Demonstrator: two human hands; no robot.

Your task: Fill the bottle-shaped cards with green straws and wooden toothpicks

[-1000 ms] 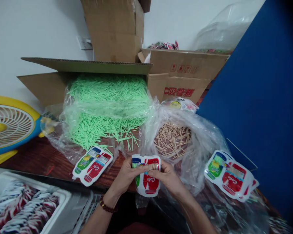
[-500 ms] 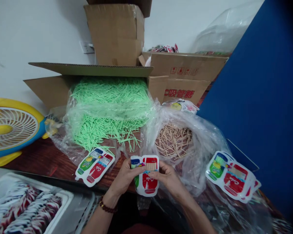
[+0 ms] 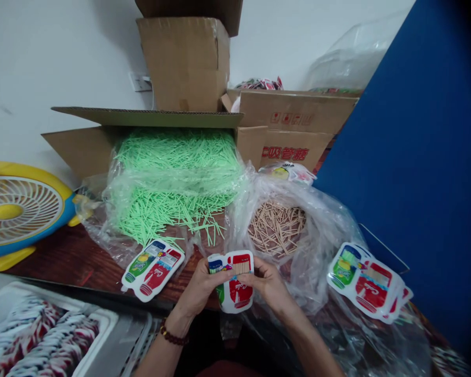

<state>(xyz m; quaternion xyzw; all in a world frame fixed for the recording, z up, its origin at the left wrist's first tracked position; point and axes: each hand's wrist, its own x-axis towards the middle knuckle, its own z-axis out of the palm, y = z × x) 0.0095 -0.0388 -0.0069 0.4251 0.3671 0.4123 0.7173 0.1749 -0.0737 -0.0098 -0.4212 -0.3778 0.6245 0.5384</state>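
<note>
Far left, mid-height: yellow and blue fan point(image 3: 11, 212) lying at the table edge. Lower left corner: white tray point(image 3: 102, 319) holding red-and-white striped pieces, too blurred to identify.

Left of centre: open cardboard box point(image 3: 86, 144) on its side, its flap jutting toward the camera. Green sticks point(image 3: 172, 173) spill out of it in a clear plastic liner onto the dark wooden table point(image 3: 63, 256). Just below the spill, a flat bottle-print pouch point(image 3: 152, 268) lies on the table, well apart from the hands.

Bottom centre: left hand point(image 3: 198, 288), beaded bracelet at the wrist, fingers closed on the left side of the held pouch point(image 3: 232, 280). Pouch upright, printed with a green and a red bottle; short tan sticks show at its top opening, green ones beside them. Right hand point(image 3: 267, 285) clamped on the pouch's right side, thumb across the front. Both hands grip the same pouch, just in front of the table edge.

Right of centre, behind the hands: clear bag point(image 3: 329, 230) open around a heap of tan sticks point(image 3: 277, 228). Upper centre: two more cardboard boxes, one with red print.

Lower right: a stack of pouches point(image 3: 367, 285) resting on crumpled plastic. Far right: a blue panel point(image 3: 416, 157) fills the frame's edge.
</note>
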